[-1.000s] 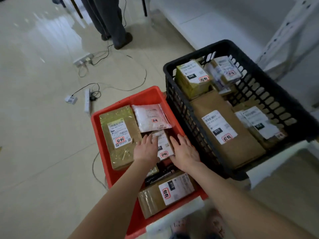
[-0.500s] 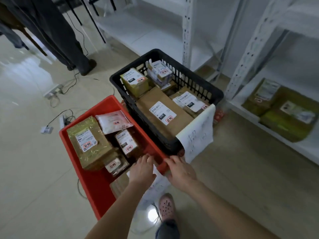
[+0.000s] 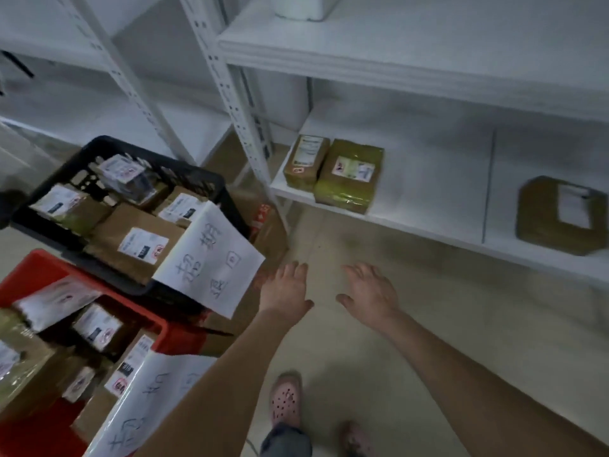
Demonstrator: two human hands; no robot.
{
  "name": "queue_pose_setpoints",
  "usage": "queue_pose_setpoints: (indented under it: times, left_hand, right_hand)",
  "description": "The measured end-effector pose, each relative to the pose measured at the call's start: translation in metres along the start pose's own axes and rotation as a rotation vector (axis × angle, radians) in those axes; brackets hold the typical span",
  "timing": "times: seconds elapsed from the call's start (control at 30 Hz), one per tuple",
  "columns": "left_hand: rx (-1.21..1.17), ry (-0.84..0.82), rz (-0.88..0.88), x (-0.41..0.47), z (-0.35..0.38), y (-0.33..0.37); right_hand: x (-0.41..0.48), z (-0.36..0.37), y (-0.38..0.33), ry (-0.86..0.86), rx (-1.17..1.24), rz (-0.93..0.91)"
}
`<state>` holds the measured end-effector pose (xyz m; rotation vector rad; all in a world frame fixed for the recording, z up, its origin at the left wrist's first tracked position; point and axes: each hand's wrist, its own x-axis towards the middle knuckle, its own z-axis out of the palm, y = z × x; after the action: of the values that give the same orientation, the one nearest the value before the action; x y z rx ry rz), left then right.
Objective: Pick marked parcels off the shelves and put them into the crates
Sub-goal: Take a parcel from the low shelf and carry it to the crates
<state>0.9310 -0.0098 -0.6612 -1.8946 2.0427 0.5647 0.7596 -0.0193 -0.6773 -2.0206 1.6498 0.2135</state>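
My left hand (image 3: 286,290) and my right hand (image 3: 370,293) hover empty over the floor, palms down, fingers spread, pointing toward the low shelf (image 3: 428,222). On that shelf lie two taped brown parcels side by side, a narrow one (image 3: 304,161) and a wider one (image 3: 349,174), with a third brown parcel (image 3: 560,214) further right. A black crate (image 3: 108,148) and a red crate (image 3: 33,268), both holding several labelled parcels, sit at the left. Each crate has a handwritten paper sign hanging from it.
White metal shelf uprights (image 3: 237,103) stand between the black crate and the low shelf. An upper shelf board (image 3: 412,57) overhangs the parcels. My feet in pink clogs (image 3: 285,399) stand on the beige floor below my arms.
My hands have left the red crate's parcels and rim and swung right, empty, toward the low shelf. The view has turned from the crates to the shelving.
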Motion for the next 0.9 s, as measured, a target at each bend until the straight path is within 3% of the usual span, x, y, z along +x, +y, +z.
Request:
queue_pose_setpoints:
  times: [0.23,0.5,0.7,0.9]
  left_hand:
    - [0.058,-0.004,0.171,0.075,-0.015,0.08]
    - [0.056,0.036,0.234,0.204,-0.016,0.091]
    - [-0.111,0.082,0.043,0.287,-0.01,0.065]
    - [-0.648,0.159,-0.377,0.352,-0.001,0.043]
  right_hand:
    - [0.015,-0.03,0.09,0.051,0.044,0.201]
    - [0.119,-0.042,0.139,0.075,0.202,0.386]
    - [0.198,-0.015,0.143,0.052,0.554,0.444]
    - [0.272,-0.012,0.146,0.075,0.812,0.398]
